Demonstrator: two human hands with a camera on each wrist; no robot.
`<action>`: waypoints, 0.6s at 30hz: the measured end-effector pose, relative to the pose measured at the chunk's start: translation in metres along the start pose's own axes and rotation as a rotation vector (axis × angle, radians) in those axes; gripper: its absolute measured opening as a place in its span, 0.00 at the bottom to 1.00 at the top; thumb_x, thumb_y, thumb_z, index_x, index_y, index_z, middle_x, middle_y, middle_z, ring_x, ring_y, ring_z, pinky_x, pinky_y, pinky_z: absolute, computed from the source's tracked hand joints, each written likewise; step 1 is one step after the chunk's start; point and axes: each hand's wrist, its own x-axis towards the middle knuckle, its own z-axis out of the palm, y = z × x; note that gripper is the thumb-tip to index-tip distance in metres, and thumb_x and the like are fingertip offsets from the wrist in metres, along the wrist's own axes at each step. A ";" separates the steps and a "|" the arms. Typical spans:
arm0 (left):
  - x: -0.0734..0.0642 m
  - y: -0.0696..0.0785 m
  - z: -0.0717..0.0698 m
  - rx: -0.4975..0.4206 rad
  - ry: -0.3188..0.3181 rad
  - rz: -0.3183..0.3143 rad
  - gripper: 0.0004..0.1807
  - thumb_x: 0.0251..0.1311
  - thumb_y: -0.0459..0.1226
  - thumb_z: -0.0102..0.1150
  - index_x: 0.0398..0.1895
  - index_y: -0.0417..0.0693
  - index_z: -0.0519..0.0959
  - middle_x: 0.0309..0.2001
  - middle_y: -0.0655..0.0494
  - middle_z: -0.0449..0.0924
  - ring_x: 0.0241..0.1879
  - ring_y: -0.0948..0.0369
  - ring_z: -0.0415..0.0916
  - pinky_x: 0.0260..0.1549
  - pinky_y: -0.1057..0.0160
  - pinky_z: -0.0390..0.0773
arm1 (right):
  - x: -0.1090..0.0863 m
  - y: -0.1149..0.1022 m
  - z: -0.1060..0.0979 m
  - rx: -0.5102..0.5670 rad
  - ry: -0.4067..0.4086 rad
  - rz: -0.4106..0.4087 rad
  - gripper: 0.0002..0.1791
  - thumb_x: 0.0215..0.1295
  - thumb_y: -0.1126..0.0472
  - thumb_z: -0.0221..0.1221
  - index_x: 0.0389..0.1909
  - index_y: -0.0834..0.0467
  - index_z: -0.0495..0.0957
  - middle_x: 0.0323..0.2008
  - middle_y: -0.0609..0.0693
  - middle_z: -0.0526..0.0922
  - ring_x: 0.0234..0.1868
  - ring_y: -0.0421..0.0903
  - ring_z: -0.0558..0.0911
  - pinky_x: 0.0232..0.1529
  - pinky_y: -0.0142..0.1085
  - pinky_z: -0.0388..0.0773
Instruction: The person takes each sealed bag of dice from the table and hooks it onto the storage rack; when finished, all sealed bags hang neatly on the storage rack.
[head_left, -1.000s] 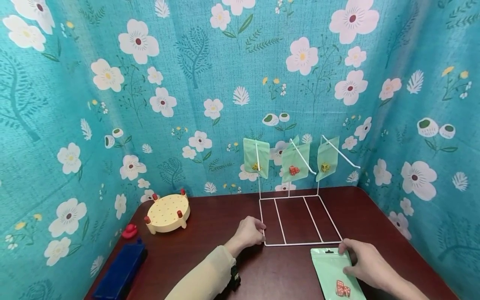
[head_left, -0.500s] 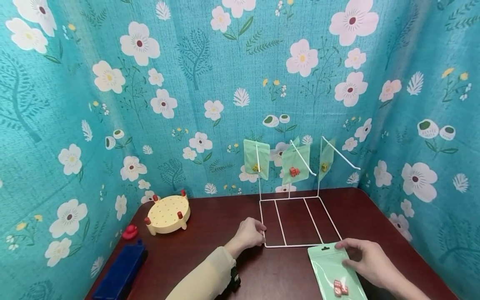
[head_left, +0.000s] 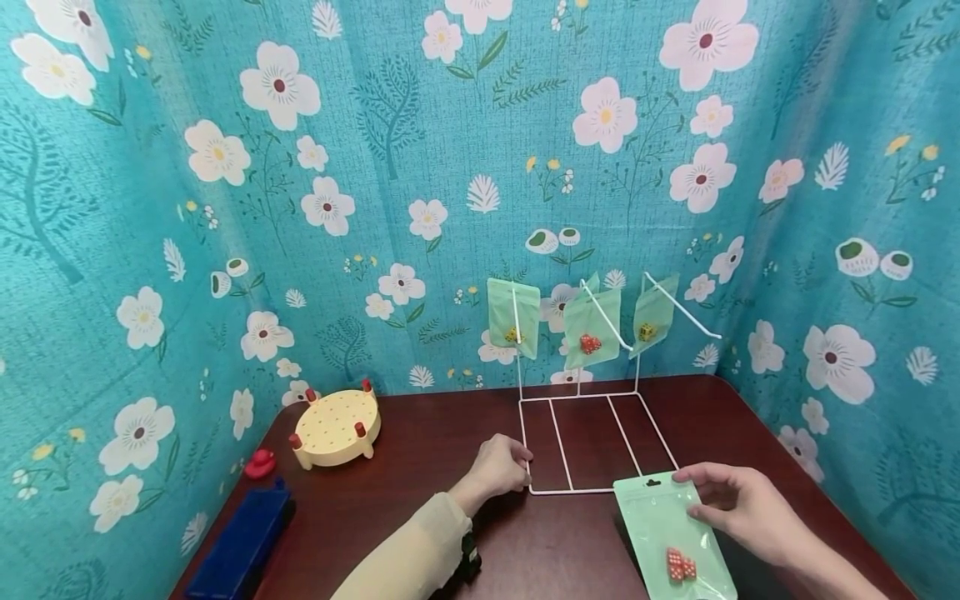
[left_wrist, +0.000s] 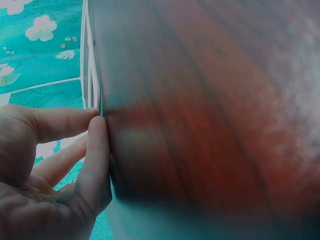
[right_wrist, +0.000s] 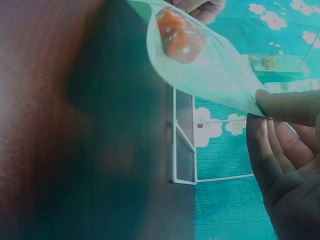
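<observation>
A white wire display rack (head_left: 573, 492) stands on the table, its three arms rising at the back. My left hand (head_left: 497, 467) pinches the left side wire of its base; the left wrist view shows thumb and fingertips meeting at that wire (left_wrist: 91, 55). Between thumb and fingers, my right hand (head_left: 738, 507) pinches the upper right edge of a pale green zip bag (head_left: 663, 529). Red dice (head_left: 678, 567) lie near the bag's bottom, and a hang hole shows at its top. The bag is tilted, its top overlapping the rack's front right corner in the head view.
Green bags with yellow dice hang on the left arm (head_left: 525, 304) and right arm (head_left: 652, 312). Bags with red dice (head_left: 590, 343) hang on the middle one. At the left are a cream round stand (head_left: 337, 421), a red rubber duck (head_left: 260, 463) and a blue box (head_left: 240, 542).
My right hand has raised the bag slightly and moved it toward the rack. The bag on the right arm has swung. My left hand has kept its place on the rack.
</observation>
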 end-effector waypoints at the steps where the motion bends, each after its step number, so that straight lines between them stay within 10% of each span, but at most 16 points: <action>1: 0.000 0.000 0.000 0.001 0.000 0.005 0.15 0.49 0.25 0.79 0.42 0.41 0.93 0.29 0.59 0.85 0.23 0.66 0.82 0.24 0.66 0.86 | 0.000 -0.001 -0.001 0.007 -0.006 -0.001 0.24 0.65 0.69 0.77 0.62 0.63 0.87 0.51 0.60 0.94 0.40 0.32 0.89 0.40 0.31 0.90; 18: -0.001 0.005 -0.001 0.040 0.003 -0.035 0.16 0.50 0.24 0.79 0.45 0.39 0.93 0.30 0.58 0.87 0.27 0.66 0.79 0.25 0.67 0.81 | -0.003 -0.020 -0.011 0.026 0.040 -0.038 0.24 0.67 0.64 0.78 0.63 0.60 0.87 0.44 0.49 0.95 0.39 0.37 0.90 0.40 0.31 0.90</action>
